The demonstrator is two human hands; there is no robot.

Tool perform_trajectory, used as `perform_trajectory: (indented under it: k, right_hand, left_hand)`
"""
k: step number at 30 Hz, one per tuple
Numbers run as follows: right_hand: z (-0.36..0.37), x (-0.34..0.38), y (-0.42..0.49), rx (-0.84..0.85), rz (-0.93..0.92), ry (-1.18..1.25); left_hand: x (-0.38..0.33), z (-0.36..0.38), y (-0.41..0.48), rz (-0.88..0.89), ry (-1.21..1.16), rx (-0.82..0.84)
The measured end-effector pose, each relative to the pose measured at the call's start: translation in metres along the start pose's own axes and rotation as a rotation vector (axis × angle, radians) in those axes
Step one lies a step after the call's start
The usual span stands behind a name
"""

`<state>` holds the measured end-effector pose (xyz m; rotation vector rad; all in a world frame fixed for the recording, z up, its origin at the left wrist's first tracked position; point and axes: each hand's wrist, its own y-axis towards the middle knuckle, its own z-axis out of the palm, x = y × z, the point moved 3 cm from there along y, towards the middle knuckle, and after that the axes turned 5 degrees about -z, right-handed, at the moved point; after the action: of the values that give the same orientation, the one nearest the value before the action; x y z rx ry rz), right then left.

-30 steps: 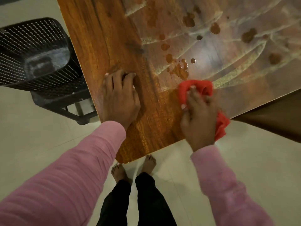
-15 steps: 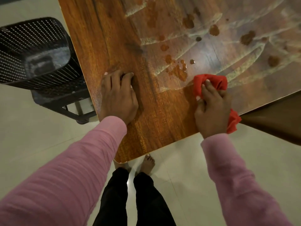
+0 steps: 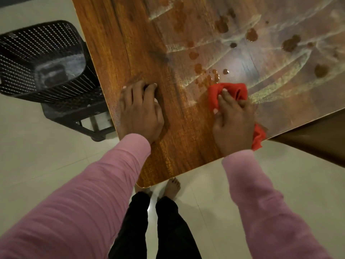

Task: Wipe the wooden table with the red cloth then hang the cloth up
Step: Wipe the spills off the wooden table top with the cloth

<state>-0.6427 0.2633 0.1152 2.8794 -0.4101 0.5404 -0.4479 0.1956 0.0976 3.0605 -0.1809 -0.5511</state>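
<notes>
- Head view: a wooden surface (image 3: pixel 130 43) fills the upper middle and upper right of the frame, its near corner pointing down toward the centre.
- The right hand (image 3: pixel 234 124), right of centre, is closed over a bunched red cloth (image 3: pixel 228 92) and presses it onto the surface; the cloth shows above the fingers and again at the lower right of the hand, near the surface edge.
- Brown spots (image 3: pixel 203 71) lie on the surface just above the cloth, with more scattered toward the upper right among pale smear streaks (image 3: pixel 276 75).
- The left hand (image 3: pixel 140 111), in the centre, lies palm down on the surface near its left edge, fingers loosely curled, holding nothing.
- Both arms wear pink sleeves (image 3: pixel 84 199).
- A black mesh chair (image 3: pixel 37 58) stands on the pale floor (image 3: pixel 28 156) at the left.
- Bare feet (image 3: pixel 172 187) and dark trousers (image 3: pixel 168 230) show at the bottom centre.
</notes>
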Motion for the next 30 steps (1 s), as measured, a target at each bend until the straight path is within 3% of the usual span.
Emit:
perform_trajectory:
  k: [4,9,12,18,21,26,30]
  right_hand:
    - [0.004,0.01,0.009,-0.035,0.073,0.017]
    - [0.023,0.057,-0.016,0.122,-0.199,-0.007]
    - [0.022,0.049,-0.012,0.189,-0.306,-0.059]
    - [0.006,0.001,0.045,0.03,0.015,-0.075]
    - [0.01,0.012,0.044,0.005,0.046,-0.037]
    - [0.027,0.068,0.015,0.055,-0.214,0.012]
    - [0.028,0.057,0.021,0.158,-0.254,-0.027]
  left_hand:
    - [0.0,0.001,0.001,-0.012,-0.001,0.009]
    - [-0.001,0.001,0.002,-0.021,0.026,0.046]
    - [0.0,0.001,0.002,-0.023,0.027,0.064]
    - [0.0,-0.002,0.003,-0.013,0.023,0.059]
    - [0.001,0.0,0.003,-0.021,0.021,0.069]
    - [-0.001,0.0,0.004,-0.024,0.024,0.077]
    - [-0.001,-0.001,0.004,-0.028,0.025,0.088]
